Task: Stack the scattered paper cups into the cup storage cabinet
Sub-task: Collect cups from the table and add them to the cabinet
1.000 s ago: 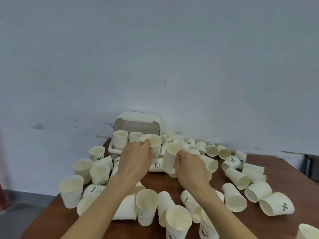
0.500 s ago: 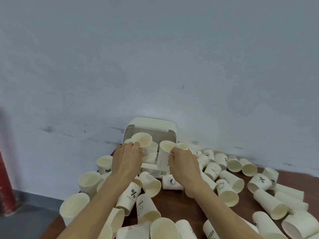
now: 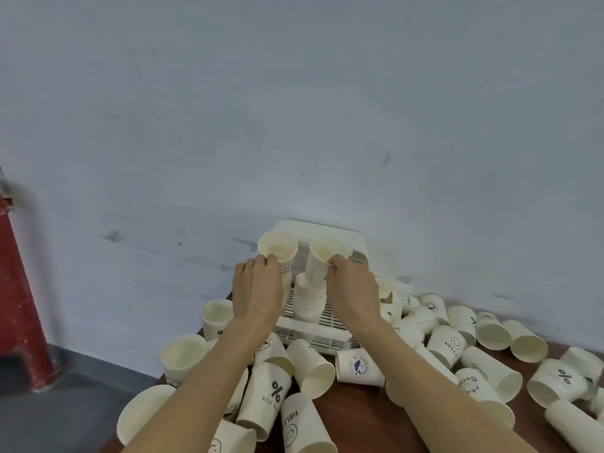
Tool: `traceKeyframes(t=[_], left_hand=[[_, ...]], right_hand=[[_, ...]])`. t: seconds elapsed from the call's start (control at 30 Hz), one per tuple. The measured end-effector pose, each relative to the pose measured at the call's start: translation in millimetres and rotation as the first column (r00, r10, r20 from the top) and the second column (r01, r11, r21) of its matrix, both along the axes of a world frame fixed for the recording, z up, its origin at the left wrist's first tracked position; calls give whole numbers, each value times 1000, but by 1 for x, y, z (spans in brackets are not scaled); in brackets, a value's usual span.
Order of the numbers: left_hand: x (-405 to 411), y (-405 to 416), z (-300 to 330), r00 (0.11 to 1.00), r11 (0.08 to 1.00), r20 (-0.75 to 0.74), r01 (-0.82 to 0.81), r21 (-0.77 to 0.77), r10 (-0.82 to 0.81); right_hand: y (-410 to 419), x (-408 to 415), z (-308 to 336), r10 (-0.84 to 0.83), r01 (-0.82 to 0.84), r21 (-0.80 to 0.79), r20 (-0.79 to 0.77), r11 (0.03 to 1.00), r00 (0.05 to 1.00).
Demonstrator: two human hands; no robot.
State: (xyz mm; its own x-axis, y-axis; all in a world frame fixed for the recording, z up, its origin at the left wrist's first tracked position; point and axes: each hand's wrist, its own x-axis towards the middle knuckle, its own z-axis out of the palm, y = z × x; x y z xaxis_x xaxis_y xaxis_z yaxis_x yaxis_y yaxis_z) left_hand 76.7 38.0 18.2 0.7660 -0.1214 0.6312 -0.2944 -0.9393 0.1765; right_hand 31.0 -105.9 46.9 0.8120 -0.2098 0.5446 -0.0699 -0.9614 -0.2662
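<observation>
Brown wood of the table (image 3: 356, 416) shows between many paper cups scattered on their sides, nearest among them a cup printed with a percent sign (image 3: 271, 395) and one reading HELLO (image 3: 302, 426). Two bare forearms reach forward over this litter. Just past them lies a cup with a blue whale badge (image 3: 359, 367), touching the front edge of the white cabinet (image 3: 322, 335), whose slatted tray sticks out toward the viewer and whose hood stands against the pale blue wall (image 3: 294, 109). On the tray a nested stack (image 3: 310, 299) stands upright. The left hand (image 3: 258, 289) has its fingers curled round the near side of an upright cup (image 3: 277, 248), held above the left part of the tray. The right hand (image 3: 351, 286) pinches a second cup (image 3: 323, 256) by its rim, thumb and fingers closed on it; this cup tilts slightly and its base meets the top of the stack. More cups crowd the table to the right and left of the cabinet. At far left a red post (image 3: 19, 289) stands on the grey floor.
</observation>
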Motion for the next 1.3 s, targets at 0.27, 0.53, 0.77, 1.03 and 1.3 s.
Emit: traceKeyframes(t=[0.27,0.53,0.77,1.03,1.3], left_hand=[[18,2,-14,999,997,-53,2,81,2],[36,3,-23,986,978,-166,54,201,-20],[40,-1,-31,948,958,-317,77,278,16],[11,-20,-32,961,976,-274,27,216,35],[-58,-55,-17,957,975,-230,203,91,-178]], right_hand=[[0,26,-28,-7,-10,-118,-140,993,990],[1,38,-42,-8,-46,-171,-304,984,953],[5,38,-49,2,-72,-182,-356,981,934],[-2,23,-54,67,-94,-107,-238,990,969],[-24,-45,-31,41,-65,-96,-232,993,972]])
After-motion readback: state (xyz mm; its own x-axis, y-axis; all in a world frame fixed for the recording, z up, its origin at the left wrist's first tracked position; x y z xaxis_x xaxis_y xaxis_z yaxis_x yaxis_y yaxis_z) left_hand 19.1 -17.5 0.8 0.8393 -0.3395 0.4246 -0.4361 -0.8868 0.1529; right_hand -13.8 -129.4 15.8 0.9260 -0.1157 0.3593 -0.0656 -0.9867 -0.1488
